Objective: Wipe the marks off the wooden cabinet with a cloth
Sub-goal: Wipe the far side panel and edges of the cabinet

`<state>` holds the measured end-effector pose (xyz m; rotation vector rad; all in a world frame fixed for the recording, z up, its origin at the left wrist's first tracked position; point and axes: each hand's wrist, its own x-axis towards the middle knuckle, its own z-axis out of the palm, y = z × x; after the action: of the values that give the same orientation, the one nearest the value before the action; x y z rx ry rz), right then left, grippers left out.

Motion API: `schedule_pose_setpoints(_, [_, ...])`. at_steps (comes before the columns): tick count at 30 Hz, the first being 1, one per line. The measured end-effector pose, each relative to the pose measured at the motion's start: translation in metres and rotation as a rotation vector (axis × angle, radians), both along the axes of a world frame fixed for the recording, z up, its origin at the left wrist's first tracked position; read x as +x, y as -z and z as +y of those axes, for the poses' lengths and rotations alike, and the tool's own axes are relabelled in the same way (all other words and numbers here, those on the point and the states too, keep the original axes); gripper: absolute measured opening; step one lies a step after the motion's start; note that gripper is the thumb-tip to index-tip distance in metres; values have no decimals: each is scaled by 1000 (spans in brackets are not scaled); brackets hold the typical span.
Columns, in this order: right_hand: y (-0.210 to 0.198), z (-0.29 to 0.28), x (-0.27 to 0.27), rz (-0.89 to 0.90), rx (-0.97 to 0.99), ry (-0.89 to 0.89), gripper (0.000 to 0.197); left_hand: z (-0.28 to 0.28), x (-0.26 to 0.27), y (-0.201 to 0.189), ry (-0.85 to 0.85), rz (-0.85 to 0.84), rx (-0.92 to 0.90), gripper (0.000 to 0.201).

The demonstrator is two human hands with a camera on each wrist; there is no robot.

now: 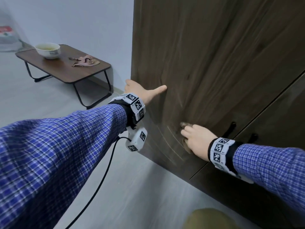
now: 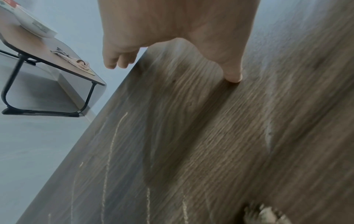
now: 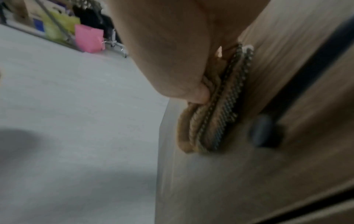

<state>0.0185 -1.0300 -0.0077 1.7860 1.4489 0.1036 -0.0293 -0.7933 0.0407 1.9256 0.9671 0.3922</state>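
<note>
Our cloth (image 1: 186,129) is a folded tan wad with dark dotted stripes, pressed flat against the lower part of the cabinet (image 1: 214,55) door, just left of the two black handles (image 1: 231,129). Our right hand (image 1: 196,141) grips it, thumb and fingers curled round the folds, arm stretched forward and down. Our left hand (image 1: 143,91) braces higher up at the door's left edge: thumb tip touching the front face, fingers wrapped past the corner, holding nothing. The dark wood grain carries pale marks (image 2: 109,151), several thin streaks running down the panel left of the cloth; we count about five, though blur makes that unsure. Beyond, one low table (image 1: 69,75) stands by the wall, bearing one bowl (image 1: 47,50) and one pink rag (image 1: 85,61).
</note>
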Motion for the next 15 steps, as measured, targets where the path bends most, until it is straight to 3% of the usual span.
schedule_pose_setpoints(3, [-1, 20, 5, -45, -35, -46, 37, 2, 3, 8, 7, -18, 38, 139])
schedule_pose_setpoints(7, [-35, 80, 13, -156, 329, -172, 32, 6, 3, 25, -32, -167, 66, 131])
schedule_pose_setpoints(9, [-25, 89, 15, -171, 341, -155, 30, 12, 1, 37, -12, -238, 11, 137])
schedule_pose_setpoints(11, [4, 75, 17, -180, 211, -194, 30, 19, 0, 49, 3, -275, -35, 138])
schedule_pose_setpoints(13, [42, 44, 20, -84, -44, -204, 33, 26, 0, 57, 32, -271, -56, 129])
schedule_pose_setpoints(15, [64, 21, 19, -37, -305, -108, 37, 34, 1, 66, 61, -280, -83, 98])
